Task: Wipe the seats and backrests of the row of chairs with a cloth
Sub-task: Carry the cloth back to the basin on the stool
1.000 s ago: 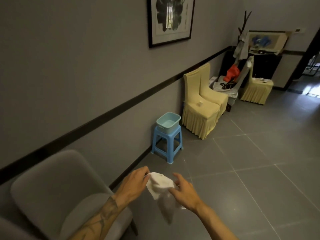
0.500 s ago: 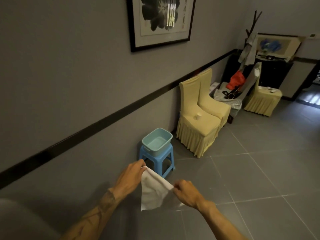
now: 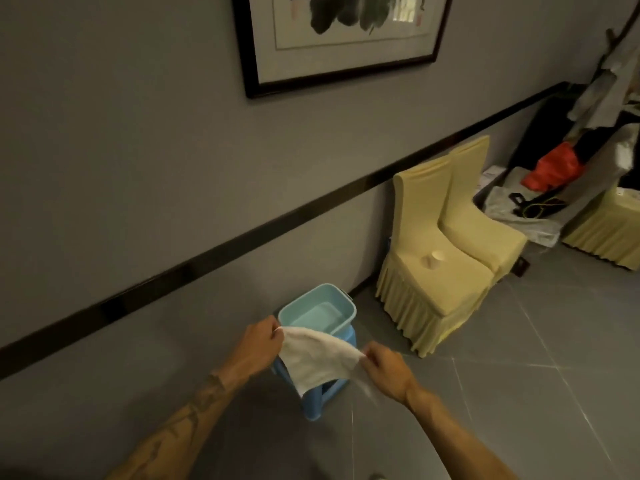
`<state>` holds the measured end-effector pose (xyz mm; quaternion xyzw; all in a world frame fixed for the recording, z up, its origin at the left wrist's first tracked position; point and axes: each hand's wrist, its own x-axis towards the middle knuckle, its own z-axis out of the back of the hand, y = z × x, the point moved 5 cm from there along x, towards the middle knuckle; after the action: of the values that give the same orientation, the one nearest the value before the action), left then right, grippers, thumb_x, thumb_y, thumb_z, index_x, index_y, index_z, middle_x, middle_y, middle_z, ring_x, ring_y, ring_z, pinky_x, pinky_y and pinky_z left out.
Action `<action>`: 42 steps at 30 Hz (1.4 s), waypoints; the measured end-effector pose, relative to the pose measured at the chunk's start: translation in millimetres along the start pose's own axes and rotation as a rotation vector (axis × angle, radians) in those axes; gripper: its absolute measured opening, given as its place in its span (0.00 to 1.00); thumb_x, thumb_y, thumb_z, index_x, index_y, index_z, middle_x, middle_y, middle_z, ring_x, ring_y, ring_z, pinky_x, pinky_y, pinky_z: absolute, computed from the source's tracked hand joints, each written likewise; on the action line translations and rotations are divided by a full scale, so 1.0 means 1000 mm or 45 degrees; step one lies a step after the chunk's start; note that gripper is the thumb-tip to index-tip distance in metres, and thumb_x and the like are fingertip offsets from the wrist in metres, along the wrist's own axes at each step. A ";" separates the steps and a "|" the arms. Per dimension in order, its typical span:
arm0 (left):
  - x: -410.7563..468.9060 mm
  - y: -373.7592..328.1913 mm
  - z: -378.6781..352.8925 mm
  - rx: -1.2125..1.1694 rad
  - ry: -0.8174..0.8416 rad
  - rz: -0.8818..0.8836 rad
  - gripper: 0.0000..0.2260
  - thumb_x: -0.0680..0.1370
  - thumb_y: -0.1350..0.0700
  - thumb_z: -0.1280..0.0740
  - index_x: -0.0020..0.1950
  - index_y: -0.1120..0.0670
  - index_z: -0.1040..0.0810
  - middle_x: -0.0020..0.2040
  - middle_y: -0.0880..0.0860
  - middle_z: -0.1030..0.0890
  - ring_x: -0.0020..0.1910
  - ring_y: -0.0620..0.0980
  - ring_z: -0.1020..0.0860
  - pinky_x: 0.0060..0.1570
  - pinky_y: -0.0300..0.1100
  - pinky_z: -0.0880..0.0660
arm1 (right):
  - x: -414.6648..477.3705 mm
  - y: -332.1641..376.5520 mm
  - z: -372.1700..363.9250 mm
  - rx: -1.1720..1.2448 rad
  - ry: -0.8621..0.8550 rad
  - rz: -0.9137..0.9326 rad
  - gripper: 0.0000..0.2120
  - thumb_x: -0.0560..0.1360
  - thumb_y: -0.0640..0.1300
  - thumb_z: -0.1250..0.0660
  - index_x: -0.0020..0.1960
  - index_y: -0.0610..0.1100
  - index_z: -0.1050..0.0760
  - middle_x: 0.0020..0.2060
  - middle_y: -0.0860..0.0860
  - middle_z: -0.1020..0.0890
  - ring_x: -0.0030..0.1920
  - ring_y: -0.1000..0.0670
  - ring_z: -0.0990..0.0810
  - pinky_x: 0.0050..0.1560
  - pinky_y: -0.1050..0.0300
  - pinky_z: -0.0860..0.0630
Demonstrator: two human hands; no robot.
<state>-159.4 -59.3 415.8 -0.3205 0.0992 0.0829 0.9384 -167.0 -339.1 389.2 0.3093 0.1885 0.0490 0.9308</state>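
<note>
Left hand: my left hand [image 3: 260, 346] has its fingers pinched tight on one top corner of the white cloth [image 3: 317, 360].
Right hand: my right hand [image 3: 388, 370] is closed on the opposite corner, fingers together around the fabric.
Cloth: soft, slightly fuzzy towelling, stretched between both hands, its lower corner hanging to a point.
Basin: pale blue plastic basin [image 3: 317, 311], rectangular with rounded corners, just beyond the cloth at 12 o'clock; water seems to lie inside.
Stool: blue plastic stool [image 3: 313, 405] carrying the basin.
Chairs: two chairs [image 3: 440, 258] at 2 o'clock in pleated yellow covers; a paper cup [image 3: 433, 259] lies on the nearer seat.
Floor: large grey tiles [image 3: 502, 393].
Wall: grey wall [image 3: 121, 150] with dark rail; framed picture [image 3: 339, 39] above.
</note>
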 end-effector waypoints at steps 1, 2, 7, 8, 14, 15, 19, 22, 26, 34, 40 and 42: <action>0.012 -0.003 -0.005 -0.017 -0.007 0.047 0.07 0.84 0.54 0.39 0.51 0.55 0.24 0.48 0.53 0.20 0.45 0.52 0.23 0.46 0.46 0.26 | 0.020 -0.005 0.010 0.052 0.005 0.015 0.08 0.84 0.47 0.41 0.54 0.45 0.25 0.50 0.49 0.19 0.49 0.48 0.21 0.49 0.54 0.27; 0.023 -0.007 -0.010 -0.024 -0.013 0.092 0.08 0.84 0.53 0.39 0.50 0.54 0.24 0.47 0.53 0.19 0.44 0.52 0.23 0.46 0.47 0.26 | 0.039 -0.009 0.021 0.083 0.007 0.032 0.08 0.84 0.47 0.42 0.56 0.44 0.27 0.51 0.47 0.19 0.50 0.47 0.21 0.49 0.53 0.27; 0.066 -0.042 -0.025 -0.061 -0.064 0.213 0.07 0.84 0.52 0.39 0.49 0.52 0.24 0.45 0.51 0.20 0.42 0.51 0.23 0.42 0.48 0.27 | 0.124 -0.023 0.073 0.085 0.035 0.138 0.06 0.84 0.44 0.42 0.60 0.46 0.30 0.53 0.46 0.17 0.51 0.44 0.19 0.48 0.53 0.26; 0.073 -0.049 -0.027 -0.059 -0.079 0.225 0.07 0.83 0.52 0.39 0.49 0.52 0.25 0.45 0.51 0.20 0.42 0.51 0.23 0.41 0.47 0.27 | 0.138 -0.024 0.081 0.079 0.048 0.151 0.07 0.84 0.44 0.42 0.61 0.47 0.30 0.52 0.46 0.18 0.51 0.45 0.19 0.48 0.53 0.25; 0.125 -0.090 -0.039 -0.102 -0.059 0.076 0.04 0.83 0.51 0.36 0.51 0.50 0.23 0.48 0.48 0.18 0.44 0.48 0.20 0.48 0.47 0.21 | 0.212 -0.014 0.104 -0.023 0.177 0.286 0.13 0.80 0.42 0.37 0.63 0.49 0.34 0.49 0.50 0.22 0.45 0.49 0.22 0.42 0.57 0.28; 0.136 -0.096 -0.043 -0.127 -0.036 0.042 0.04 0.83 0.50 0.35 0.51 0.49 0.22 0.49 0.48 0.18 0.45 0.48 0.20 0.48 0.48 0.20 | 0.225 -0.010 0.105 -0.004 0.199 0.295 0.14 0.79 0.41 0.37 0.63 0.50 0.33 0.49 0.50 0.21 0.46 0.47 0.21 0.43 0.56 0.27; 0.179 -0.118 -0.059 -0.174 0.049 -0.109 0.05 0.82 0.49 0.35 0.55 0.46 0.21 0.52 0.44 0.18 0.50 0.44 0.18 0.52 0.49 0.19 | 0.267 0.003 0.105 0.100 0.228 0.307 0.16 0.77 0.41 0.35 0.61 0.54 0.30 0.48 0.50 0.18 0.47 0.50 0.18 0.47 0.57 0.22; 0.203 -0.125 -0.068 -0.263 0.061 -0.158 0.07 0.83 0.48 0.36 0.58 0.47 0.20 0.55 0.44 0.18 0.53 0.43 0.19 0.54 0.48 0.19 | 0.291 0.012 0.103 0.184 0.274 0.336 0.13 0.79 0.47 0.35 0.59 0.62 0.32 0.46 0.57 0.18 0.43 0.63 0.19 0.39 0.73 0.26; 0.226 -0.122 -0.071 -0.328 0.088 -0.156 0.10 0.86 0.52 0.40 0.62 0.48 0.20 0.63 0.45 0.19 0.62 0.42 0.22 0.64 0.43 0.24 | 0.316 0.018 0.103 0.302 0.304 0.332 0.15 0.77 0.56 0.32 0.62 0.61 0.31 0.46 0.62 0.19 0.44 0.68 0.20 0.39 0.76 0.27; 0.242 -0.079 -0.112 -0.268 0.028 0.108 0.17 0.84 0.57 0.37 0.73 0.51 0.25 0.71 0.49 0.24 0.68 0.46 0.24 0.69 0.38 0.30 | 0.372 -0.017 0.051 0.150 0.502 0.371 0.16 0.77 0.42 0.32 0.64 0.50 0.25 0.53 0.52 0.17 0.51 0.52 0.17 0.53 0.58 0.21; 0.233 0.008 -0.168 -0.076 -0.013 0.445 0.21 0.87 0.47 0.44 0.81 0.50 0.35 0.78 0.48 0.31 0.75 0.45 0.31 0.76 0.38 0.36 | 0.408 -0.051 -0.027 -0.095 0.792 0.422 0.13 0.78 0.39 0.35 0.61 0.47 0.23 0.55 0.52 0.17 0.56 0.49 0.19 0.57 0.56 0.23; 0.236 0.036 -0.186 0.044 0.038 0.464 0.22 0.87 0.46 0.46 0.82 0.48 0.38 0.80 0.48 0.34 0.78 0.46 0.34 0.79 0.41 0.40 | 0.421 -0.059 -0.053 -0.136 0.856 0.421 0.13 0.79 0.40 0.35 0.62 0.48 0.23 0.56 0.51 0.17 0.57 0.49 0.19 0.58 0.54 0.23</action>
<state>35.7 -124.9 194.3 -0.2823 0.1711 0.2451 0.9116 200.7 -269.4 180.4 0.2532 0.4281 0.3070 0.8114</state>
